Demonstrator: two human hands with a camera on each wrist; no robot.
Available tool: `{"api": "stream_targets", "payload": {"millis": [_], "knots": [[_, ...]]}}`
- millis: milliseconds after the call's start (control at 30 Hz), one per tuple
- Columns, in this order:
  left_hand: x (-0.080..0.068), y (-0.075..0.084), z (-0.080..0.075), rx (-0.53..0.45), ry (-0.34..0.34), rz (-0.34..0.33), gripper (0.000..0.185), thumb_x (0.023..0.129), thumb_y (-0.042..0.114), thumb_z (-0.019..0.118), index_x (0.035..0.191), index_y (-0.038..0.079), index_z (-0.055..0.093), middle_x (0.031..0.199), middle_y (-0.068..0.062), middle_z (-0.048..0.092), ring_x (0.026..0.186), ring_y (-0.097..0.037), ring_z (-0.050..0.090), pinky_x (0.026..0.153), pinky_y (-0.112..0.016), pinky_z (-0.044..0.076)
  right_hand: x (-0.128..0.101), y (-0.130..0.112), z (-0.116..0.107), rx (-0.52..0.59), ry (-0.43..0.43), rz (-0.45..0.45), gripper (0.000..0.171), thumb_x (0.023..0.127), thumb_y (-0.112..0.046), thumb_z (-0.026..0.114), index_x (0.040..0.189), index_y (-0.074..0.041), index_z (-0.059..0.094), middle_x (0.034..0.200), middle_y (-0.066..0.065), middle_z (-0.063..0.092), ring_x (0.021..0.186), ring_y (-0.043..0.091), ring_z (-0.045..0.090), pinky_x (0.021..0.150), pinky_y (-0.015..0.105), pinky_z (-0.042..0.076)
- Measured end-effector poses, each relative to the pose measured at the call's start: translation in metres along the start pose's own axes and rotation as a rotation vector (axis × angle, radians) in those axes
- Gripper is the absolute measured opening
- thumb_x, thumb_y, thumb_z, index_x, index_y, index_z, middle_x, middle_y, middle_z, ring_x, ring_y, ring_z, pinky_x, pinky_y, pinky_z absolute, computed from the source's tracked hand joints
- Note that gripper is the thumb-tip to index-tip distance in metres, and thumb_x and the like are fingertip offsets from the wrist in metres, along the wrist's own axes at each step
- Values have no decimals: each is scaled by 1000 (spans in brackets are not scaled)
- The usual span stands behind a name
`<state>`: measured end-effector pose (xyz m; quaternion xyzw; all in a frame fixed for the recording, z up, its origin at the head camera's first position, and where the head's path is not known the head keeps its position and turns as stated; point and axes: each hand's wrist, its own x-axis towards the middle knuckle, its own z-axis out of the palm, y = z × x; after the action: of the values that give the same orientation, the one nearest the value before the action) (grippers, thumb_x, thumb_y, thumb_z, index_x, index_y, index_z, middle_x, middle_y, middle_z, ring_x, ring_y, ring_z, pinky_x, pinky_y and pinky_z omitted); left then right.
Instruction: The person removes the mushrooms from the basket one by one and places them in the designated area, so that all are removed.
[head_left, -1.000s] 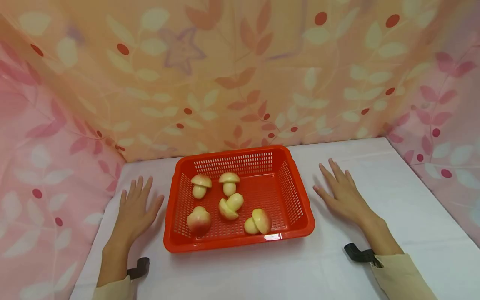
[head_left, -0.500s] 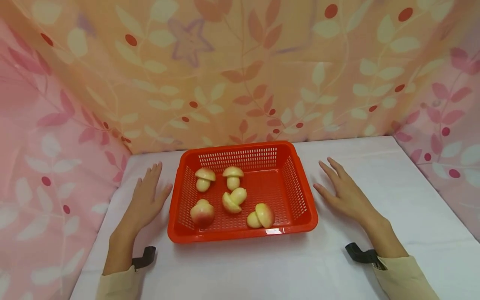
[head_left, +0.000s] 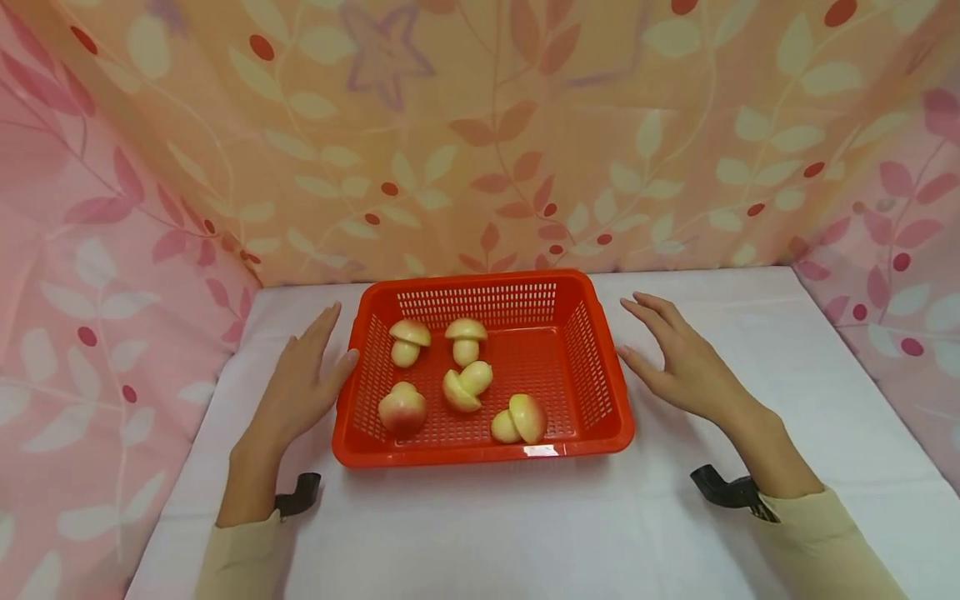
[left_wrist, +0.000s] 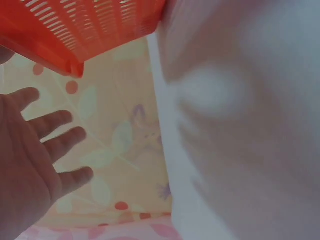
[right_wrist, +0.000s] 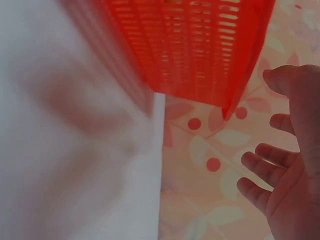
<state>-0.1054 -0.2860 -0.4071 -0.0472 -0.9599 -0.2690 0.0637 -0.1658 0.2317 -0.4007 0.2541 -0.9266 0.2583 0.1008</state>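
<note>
Basket, red and pierced, stands on the white table with five mushrooms inside. It looks light and stiff, perhaps slippery (loose mushrooms might roll if it tilted); its short ends seem the surest hold. The left hand, fingers spread and holding nothing, has its thumb at the left end, contact unclear; the right hand, likewise spread, is just beside the opposite end.

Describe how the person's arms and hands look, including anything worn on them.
The left hand and right hand are bare, with no gloves or rings visible. The left sleeve and right sleeve are plain beige and end short of the hands. A black, elbow-shaped device juts inward near the left sleeve's end; a matching black device sits near the right's.
</note>
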Motion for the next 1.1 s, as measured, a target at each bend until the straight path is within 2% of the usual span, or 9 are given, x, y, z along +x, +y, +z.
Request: {"api": "stream_targets", "payload": {"millis": [133, 267, 467, 600, 700, 867, 1100], "knots": [[5, 6, -2, 14, -5, 10, 79, 106, 50, 54, 171, 23, 19, 175, -17, 27, 162, -43, 26, 130, -72, 9, 7, -13, -5, 22, -27, 6, 71, 97, -27, 76, 160, -13, 45, 165, 13, 41, 146, 41, 50, 110, 68, 49], [4, 6, 0, 37, -8, 21, 79, 105, 49, 55, 171, 20, 22, 174, -19, 28, 162, -46, 25, 130, -72, 10, 14, -26, -6, 20, -64, -38, 68, 97, -29, 77, 157, -11, 50, 165, 13, 42, 146, 41, 51, 108, 67, 51], [1, 3, 9, 1, -59, -2, 80, 105, 48, 57, 171, 21, 22, 177, -16, 22, 163, -45, 22, 131, -68, 16, 21, -36, -7, 24, -97, -63, 65, 97, -28, 76, 155, -11, 52, 162, 13, 46, 147, 38, 51, 108, 63, 53], [-4, 4, 8, -2, -60, -28, 81, 104, 47, 58, 171, 22, 21, 178, -13, 20, 163, -46, 21, 129, -70, 18, 24, -42, -4, 38, -150, -55, 66, 99, -33, 74, 157, -14, 50, 163, 13, 45, 148, 38, 50, 110, 61, 53], [-13, 5, 6, 22, -62, -43, 82, 103, 46, 60, 171, 24, 19, 178, -12, 20, 162, -46, 23, 126, -73, 23, 23, -47, -2, 51, -184, -42, 66, 100, -34, 73, 158, -14, 49, 164, 14, 44, 148, 39, 50, 110, 61, 53], [-22, 4, 9, 48, -56, -22, 82, 102, 38, 63, 171, 21, 22, 178, -13, 23, 160, -47, 28, 120, -76, 30, 25, -56, -2, 55, -229, -30, 68, 100, -38, 73, 159, -16, 48, 164, 14, 44, 150, 38, 48, 113, 61, 50], [-10, 5, 14, 55, -62, 31, 78, 102, 28, 61, 170, 22, 25, 178, -10, 22, 160, -45, 30, 120, -74, 32, 38, -63, -2, 0, -258, -66, 71, 99, -41, 72, 160, -16, 46, 163, 16, 45, 151, 40, 47, 118, 62, 46]]}}
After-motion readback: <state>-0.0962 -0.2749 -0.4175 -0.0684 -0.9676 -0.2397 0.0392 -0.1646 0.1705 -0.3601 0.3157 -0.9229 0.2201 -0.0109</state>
